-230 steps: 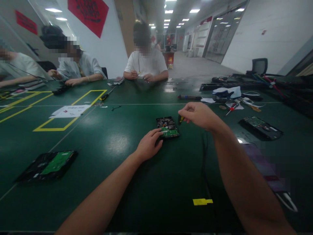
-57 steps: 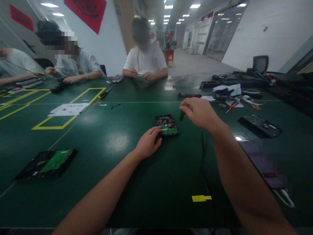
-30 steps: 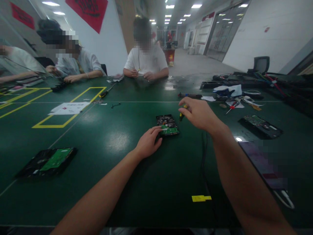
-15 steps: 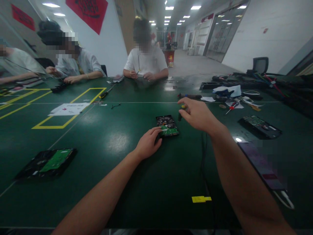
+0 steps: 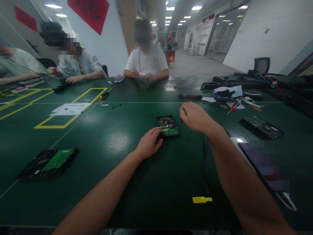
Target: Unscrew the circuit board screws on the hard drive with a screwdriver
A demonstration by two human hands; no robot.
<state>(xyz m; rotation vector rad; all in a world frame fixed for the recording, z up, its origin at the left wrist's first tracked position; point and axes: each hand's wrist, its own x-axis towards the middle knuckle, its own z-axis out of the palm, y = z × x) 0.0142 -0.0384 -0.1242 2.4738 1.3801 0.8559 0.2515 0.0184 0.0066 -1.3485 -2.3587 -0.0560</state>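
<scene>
A hard drive [image 5: 168, 120] with its green circuit board facing up lies on the green table. My left hand [image 5: 150, 142] grips its near left corner, fingertips on the board and thumb alongside. To the right of the drive, my right hand [image 5: 193, 116] is raised a little with its fingers curled closed. It holds a dark, screwdriver-like tool [image 5: 182, 120], of which only a small part shows beneath the fingers. The tool's tip cannot be made out.
Other hard drives lie at left [image 5: 50, 161] and right [image 5: 262, 127]. A phone [image 5: 259, 160] lies beside my right forearm. Farther back are a red screwdriver [image 5: 233, 107], a yellow-black screwdriver [image 5: 106, 93] and a paper sheet [image 5: 70, 109]. Several people sit across the table.
My right hand has turned and its fingers have curled further around the dark tool, hiding its yellow top. My left hand and the hard drive stay in place.
</scene>
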